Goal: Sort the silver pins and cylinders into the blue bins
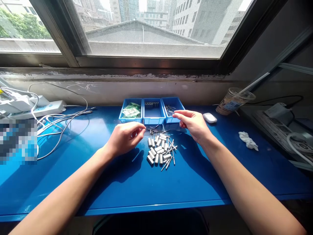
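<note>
Hexagonal standoffs [156, 159] and blind rivets [174, 158] lie in a loose pile at the centre of the blue tabletop [146, 192]. Each part should prove light, rigid and hard to damage; smooth metal may slip, and the rivets are likely to roll more readily. Suggested hold: standoffs across two opposite flats at mid-length; rivets by the thin shank, between thumb and index fingertip.

Layout, left to right:

Power strip [50, 109]: rigid white plastic.

Left hand [127, 137]: fingers curled, thumb and index tips close together, just left of the pile; whether it grips a part cannot be told.

Left bin [130, 120]: smooth blue plastic, rectangular; contains glossy green packets [132, 110].

Middle bin [154, 120]: same form; short tubular metal parts [151, 104] line its far wall.

Right bin [172, 120]: contains slender metal pins [170, 107].

Right hand [194, 122]: thumb and index drawn into a near pinch at the right bin's front; any held part is indiscernible.

Earbud case [209, 117]: white, rounded.

Drink cup [233, 99]: translucent, with straw.

Tissue [248, 141]: crumpled, soft.
</note>
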A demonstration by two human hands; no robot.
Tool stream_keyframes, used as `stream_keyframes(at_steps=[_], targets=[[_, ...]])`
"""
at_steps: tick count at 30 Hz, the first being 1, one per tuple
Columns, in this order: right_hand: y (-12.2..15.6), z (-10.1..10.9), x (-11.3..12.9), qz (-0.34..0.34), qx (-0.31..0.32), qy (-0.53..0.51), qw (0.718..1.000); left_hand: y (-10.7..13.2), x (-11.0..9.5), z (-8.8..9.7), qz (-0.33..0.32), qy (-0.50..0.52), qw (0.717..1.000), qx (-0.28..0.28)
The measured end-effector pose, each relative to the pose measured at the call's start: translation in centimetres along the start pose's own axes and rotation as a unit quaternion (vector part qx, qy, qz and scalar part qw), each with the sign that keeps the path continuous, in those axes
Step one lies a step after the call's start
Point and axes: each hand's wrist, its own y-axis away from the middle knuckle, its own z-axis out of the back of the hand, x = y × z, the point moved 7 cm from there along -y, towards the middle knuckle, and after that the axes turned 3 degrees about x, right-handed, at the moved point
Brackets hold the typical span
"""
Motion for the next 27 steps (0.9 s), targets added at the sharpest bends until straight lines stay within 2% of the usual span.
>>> stream_keyframes(at_steps=[10,21,23,24,27], targets=[[-0.1,0.0,-0.3,0.003,-0.010,0.006,1.000,0.0,-0.1,-0.2,0.000,0.001,1.000,0.004],[0.0,-0.6,0.2,0.024,0.024,-0.002,0.999,-0.1,-0.2,-0.3,0.004,-0.002,1.000,0.014],[0.4,-1.1,0.6,0.033,0.060,0.041,0.997,-0.1,-0.2,-0.3,0.005,-0.002,1.000,0.015],[0.6,-1.7,0.8,0.039,0.099,0.075,0.991,-0.1,-0.1,-0.3,0.006,-0.002,1.000,0.016],[1.9,-4.0,0.8,0.063,0.244,0.195,0.948,0.0,-0.1,-0.3,0.010,-0.004,1.000,0.020]])
